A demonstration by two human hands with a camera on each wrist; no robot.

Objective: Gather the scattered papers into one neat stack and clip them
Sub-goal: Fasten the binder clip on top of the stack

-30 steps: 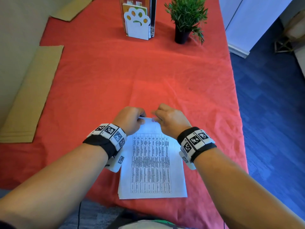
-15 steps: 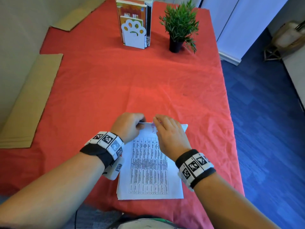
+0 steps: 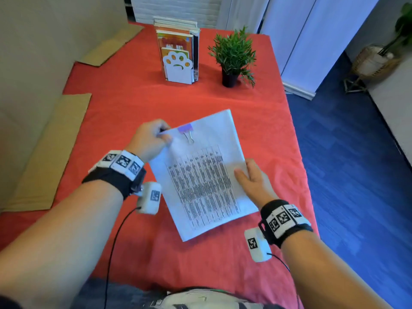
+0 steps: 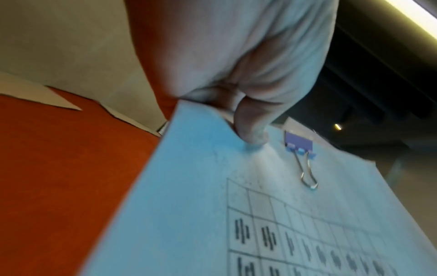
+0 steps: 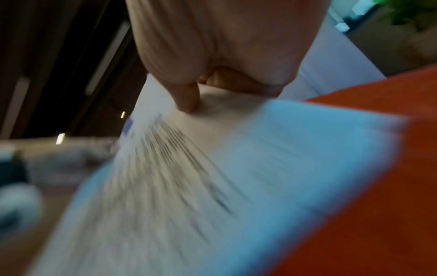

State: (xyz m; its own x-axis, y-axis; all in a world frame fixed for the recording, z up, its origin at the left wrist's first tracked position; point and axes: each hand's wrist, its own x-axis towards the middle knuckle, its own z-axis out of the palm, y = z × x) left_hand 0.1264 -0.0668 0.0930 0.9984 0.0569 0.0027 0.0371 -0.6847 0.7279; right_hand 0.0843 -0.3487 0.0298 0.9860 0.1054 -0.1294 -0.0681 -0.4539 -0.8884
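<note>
A stack of white papers (image 3: 200, 175) printed with a table is held above the red tablecloth, turned counter-clockwise. A purple binder clip (image 3: 186, 130) sits on its top edge with the wire handle folded onto the page; in the left wrist view the clip (image 4: 299, 143) shows just right of my thumb. My left hand (image 3: 153, 139) pinches the stack's top left corner. My right hand (image 3: 252, 179) grips the right edge, thumb on top. The right wrist view shows the papers (image 5: 212, 177) blurred under my thumb.
A bookend with a paw cut-out and books (image 3: 178, 61) and a small potted plant (image 3: 233, 56) stand at the back of the table (image 3: 133, 103). Cardboard sheets (image 3: 49, 150) lie along the left edge. The table's right edge drops to blue floor (image 3: 347, 163).
The stack was lying flat near the front edge with both hands at its top edge. Now it is lifted and rotated, and my right hand has shifted down to its right edge.
</note>
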